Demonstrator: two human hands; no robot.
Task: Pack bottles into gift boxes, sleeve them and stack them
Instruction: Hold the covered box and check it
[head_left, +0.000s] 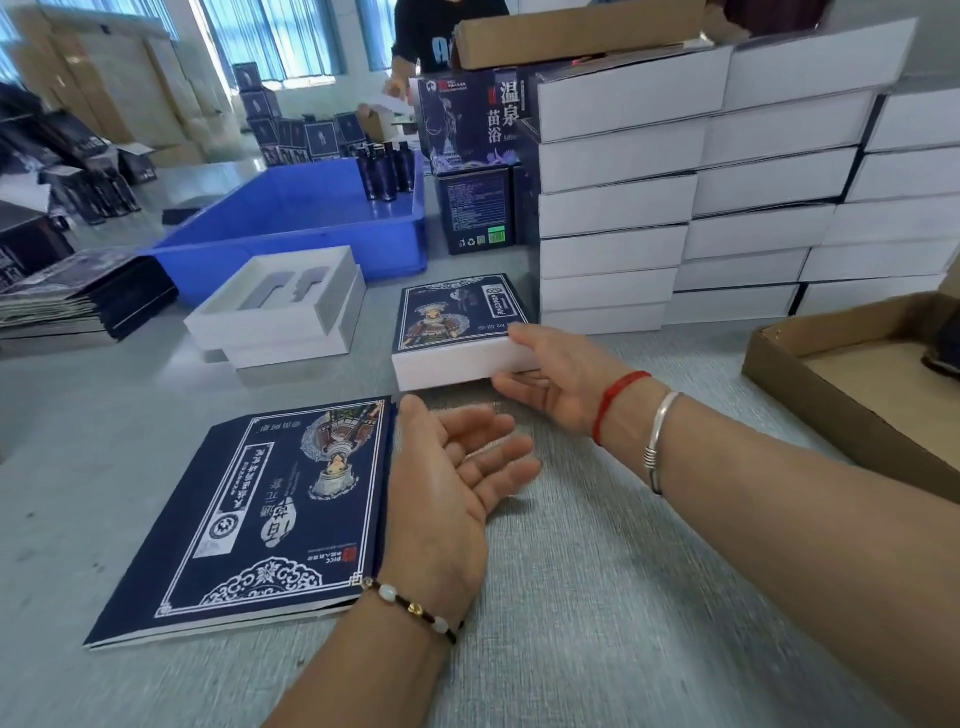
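Flat sleeve (260, 514) nearest, closed box (457, 332) behind it, box stacks (691, 208) right, crate (301, 223) behind-left.

Right hand (558, 382) on gift box (457, 332)

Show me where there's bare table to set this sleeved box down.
Bare table lies right of the flat sleeve, running to the cardboard tray. A smaller gap lies between the sleeved box in the right hand and the sleeve. Behind, the blue bin, open boxes and white stacks crowd it.
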